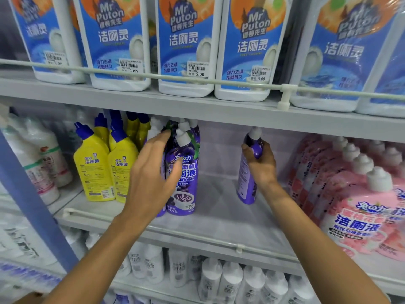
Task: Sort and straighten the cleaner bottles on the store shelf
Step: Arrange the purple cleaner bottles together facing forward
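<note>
left hand (153, 174) flat against purple bottles (185, 172), grip released; right hand (260, 165) clasps lone bottle (246, 187).

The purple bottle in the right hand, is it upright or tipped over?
Upright, leaning slightly: the purple bottle has its white cap on top, and the right hand grips its neck. Base contact with shelf: cannot tell.
</note>
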